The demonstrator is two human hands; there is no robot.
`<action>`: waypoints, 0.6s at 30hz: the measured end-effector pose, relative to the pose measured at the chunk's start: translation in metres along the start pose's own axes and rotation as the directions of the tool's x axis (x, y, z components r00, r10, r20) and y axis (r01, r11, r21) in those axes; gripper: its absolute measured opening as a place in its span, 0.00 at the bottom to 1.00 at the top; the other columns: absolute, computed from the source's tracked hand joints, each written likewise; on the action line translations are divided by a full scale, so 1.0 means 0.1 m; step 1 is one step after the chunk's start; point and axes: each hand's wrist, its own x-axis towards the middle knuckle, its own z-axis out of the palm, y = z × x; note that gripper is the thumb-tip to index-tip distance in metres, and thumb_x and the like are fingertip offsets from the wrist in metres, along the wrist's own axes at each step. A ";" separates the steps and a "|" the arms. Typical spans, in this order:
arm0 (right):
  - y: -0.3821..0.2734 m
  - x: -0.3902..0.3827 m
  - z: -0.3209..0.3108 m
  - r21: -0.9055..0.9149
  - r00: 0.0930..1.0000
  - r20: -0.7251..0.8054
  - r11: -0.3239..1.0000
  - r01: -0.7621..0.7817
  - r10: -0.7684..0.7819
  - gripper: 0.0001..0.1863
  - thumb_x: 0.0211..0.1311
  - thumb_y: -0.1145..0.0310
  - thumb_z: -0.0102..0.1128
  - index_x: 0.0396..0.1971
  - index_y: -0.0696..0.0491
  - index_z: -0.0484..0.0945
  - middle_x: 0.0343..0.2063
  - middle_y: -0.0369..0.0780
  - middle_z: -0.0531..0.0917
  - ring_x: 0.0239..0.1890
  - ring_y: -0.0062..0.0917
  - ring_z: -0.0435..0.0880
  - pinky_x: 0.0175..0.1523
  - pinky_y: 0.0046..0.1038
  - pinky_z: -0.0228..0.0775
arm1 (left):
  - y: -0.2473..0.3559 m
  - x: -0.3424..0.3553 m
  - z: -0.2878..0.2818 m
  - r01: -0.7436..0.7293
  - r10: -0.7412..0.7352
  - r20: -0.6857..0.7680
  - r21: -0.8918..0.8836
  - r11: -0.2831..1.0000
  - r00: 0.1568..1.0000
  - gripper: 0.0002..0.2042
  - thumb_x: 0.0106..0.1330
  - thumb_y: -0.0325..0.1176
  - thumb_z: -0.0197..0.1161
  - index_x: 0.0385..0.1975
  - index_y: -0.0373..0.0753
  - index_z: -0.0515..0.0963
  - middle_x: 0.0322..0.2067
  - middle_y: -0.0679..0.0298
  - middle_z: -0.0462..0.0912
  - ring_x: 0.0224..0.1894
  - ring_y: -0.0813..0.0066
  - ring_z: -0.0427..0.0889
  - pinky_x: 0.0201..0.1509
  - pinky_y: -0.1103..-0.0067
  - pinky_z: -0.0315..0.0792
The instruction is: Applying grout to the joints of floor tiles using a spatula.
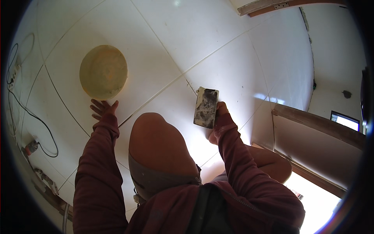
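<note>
A round, pale yellowish tub [103, 70] stands on the white tiled floor [152, 58] at upper left. My left hand [104, 110] is just below the tub, fingers spread and holding nothing; whether the fingertips touch it I cannot tell. My right hand [222, 110] grips a rectangular float [205, 107] with a dark, stained face and pale residue along its edge. The float is raised in front of me, right of my bare knee. Thin lines run between the tiles around both hands.
Cords and a power strip [14, 76] lie at far left, with an orange power tool [31, 147] below them. A pale metal object [46, 179] lies lower left. Wooden frame pieces [319, 123] edge an opening at right, where bright light comes in. Another wooden edge [272, 8] is at top right.
</note>
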 end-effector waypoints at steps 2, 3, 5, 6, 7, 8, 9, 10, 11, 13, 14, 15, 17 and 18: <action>0.04 -0.09 0.07 0.108 0.999 0.030 0.994 -0.020 0.017 0.21 0.38 0.66 0.46 0.37 0.58 0.71 0.29 0.44 0.76 0.30 0.32 0.76 0.35 0.32 0.71 | 0.00 0.02 0.02 -0.006 0.007 -0.015 0.058 0.998 1.000 0.40 0.50 0.67 0.33 0.59 0.51 0.35 0.61 0.58 0.37 0.62 0.55 0.39 0.59 0.56 0.38; 0.05 -0.14 0.11 0.162 0.999 0.046 0.986 -0.029 0.022 0.21 0.39 0.65 0.46 0.37 0.57 0.71 0.30 0.45 0.76 0.31 0.33 0.76 0.35 0.33 0.71 | -0.01 0.01 0.01 0.000 0.000 -0.008 0.028 1.000 1.000 0.40 0.50 0.67 0.32 0.59 0.51 0.35 0.61 0.58 0.38 0.62 0.55 0.40 0.58 0.56 0.39; 0.06 -0.26 0.24 0.270 0.996 0.084 0.962 -0.040 0.018 0.21 0.41 0.64 0.45 0.38 0.57 0.70 0.30 0.45 0.76 0.31 0.34 0.76 0.35 0.34 0.71 | 0.00 -0.04 -0.08 0.014 -0.014 0.003 -0.007 1.000 1.000 0.39 0.51 0.67 0.31 0.59 0.51 0.35 0.61 0.58 0.38 0.61 0.54 0.40 0.58 0.55 0.39; 0.07 -0.32 0.31 0.322 0.994 0.106 0.946 -0.047 0.014 0.21 0.42 0.63 0.45 0.39 0.56 0.70 0.31 0.45 0.76 0.31 0.35 0.76 0.35 0.35 0.71 | 0.00 -0.01 -0.07 0.006 -0.006 -0.012 -0.004 1.000 1.000 0.39 0.51 0.67 0.31 0.59 0.51 0.35 0.61 0.58 0.38 0.61 0.54 0.40 0.58 0.55 0.39; 0.09 -0.40 0.41 0.370 0.990 0.137 0.926 -0.068 0.018 0.21 0.44 0.62 0.45 0.39 0.56 0.70 0.31 0.46 0.75 0.32 0.36 0.76 0.35 0.36 0.71 | -0.06 0.02 -0.03 0.006 -0.006 -0.003 0.018 1.000 1.000 0.40 0.49 0.67 0.33 0.59 0.52 0.35 0.61 0.58 0.37 0.62 0.54 0.39 0.58 0.55 0.39; 0.06 -0.42 0.54 0.413 0.984 0.178 0.906 -0.090 0.017 0.21 0.45 0.62 0.45 0.40 0.56 0.69 0.31 0.46 0.75 0.32 0.36 0.75 0.35 0.37 0.71 | -0.06 0.06 -0.02 0.013 -0.013 -0.002 0.032 0.999 1.000 0.41 0.48 0.68 0.35 0.59 0.53 0.35 0.61 0.59 0.36 0.62 0.54 0.38 0.58 0.55 0.38; 0.05 -0.44 0.72 0.424 0.969 0.244 0.903 -0.072 -0.037 0.23 0.49 0.54 0.44 0.42 0.53 0.68 0.34 0.46 0.74 0.35 0.39 0.74 0.34 0.40 0.71 | -0.06 0.06 0.01 0.028 -0.027 -0.025 0.028 0.999 0.999 0.41 0.48 0.68 0.35 0.59 0.53 0.35 0.61 0.59 0.36 0.62 0.54 0.38 0.58 0.55 0.38; 0.02 -0.40 0.79 0.430 0.935 0.342 0.900 -0.066 -0.095 0.23 0.50 0.52 0.43 0.41 0.52 0.69 0.35 0.46 0.74 0.34 0.39 0.74 0.33 0.39 0.71 | 0.02 0.05 0.02 0.037 -0.040 -0.030 -0.094 0.995 0.999 0.42 0.47 0.68 0.37 0.59 0.54 0.35 0.61 0.59 0.35 0.62 0.55 0.36 0.58 0.55 0.38; -0.03 -0.41 0.92 0.439 0.909 0.402 0.894 -0.088 -0.108 0.23 0.50 0.52 0.43 0.41 0.52 0.68 0.36 0.46 0.73 0.35 0.39 0.73 0.34 0.39 0.71 | 0.02 0.07 0.04 0.049 -0.058 -0.036 -0.206 0.977 0.998 0.43 0.45 0.68 0.40 0.59 0.55 0.35 0.61 0.60 0.34 0.62 0.56 0.35 0.58 0.56 0.38; -0.09 -0.36 1.07 0.448 0.863 0.488 0.886 -0.116 -0.134 0.24 0.49 0.51 0.44 0.42 0.52 0.68 0.37 0.46 0.73 0.36 0.39 0.72 0.35 0.39 0.70 | 0.09 0.13 0.09 0.049 -0.067 -0.056 -0.281 0.959 0.996 0.44 0.44 0.66 0.46 0.59 0.55 0.36 0.61 0.61 0.32 0.62 0.57 0.33 0.58 0.55 0.39; -0.10 -0.31 1.09 0.422 0.816 0.565 0.892 -0.162 -0.119 0.25 0.48 0.50 0.44 0.43 0.52 0.67 0.38 0.46 0.72 0.37 0.39 0.71 0.36 0.39 0.69 | 0.07 0.12 0.06 0.032 -0.050 -0.044 -0.346 0.938 0.998 0.45 0.42 0.64 0.51 0.59 0.56 0.37 0.61 0.61 0.30 0.62 0.59 0.32 0.58 0.55 0.40; -0.10 -0.25 1.10 0.388 0.762 0.640 0.898 -0.207 -0.101 0.27 0.47 0.49 0.45 0.45 0.52 0.66 0.39 0.47 0.71 0.38 0.39 0.70 0.38 0.39 0.68 | -0.03 0.12 0.04 0.037 -0.066 -0.070 -0.350 0.936 0.995 0.45 0.42 0.64 0.51 0.59 0.56 0.37 0.61 0.61 0.30 0.62 0.59 0.32 0.58 0.55 0.40; 0.05 0.06 0.91 0.333 0.733 0.671 0.928 -0.166 -0.110 0.30 0.45 0.49 0.47 0.46 0.53 0.65 0.39 0.48 0.70 0.40 0.40 0.69 0.39 0.40 0.67 | -0.21 0.10 -0.08 -0.202 0.116 -0.237 -0.381 0.902 0.965 0.34 0.46 0.54 0.56 0.53 0.44 0.58 0.56 0.55 0.53 0.57 0.63 0.53 0.54 0.61 0.53; 0.13 0.14 0.86 0.269 0.721 0.687 0.952 -0.143 -0.085 0.32 0.43 0.48 0.48 0.47 0.53 0.63 0.40 0.49 0.70 0.41 0.40 0.69 0.40 0.41 0.67 | -0.37 0.04 -0.16 -0.190 0.099 -0.244 -0.383 0.904 0.965 0.34 0.46 0.54 0.56 0.53 0.44 0.58 0.56 0.55 0.53 0.57 0.63 0.53 0.54 0.61 0.53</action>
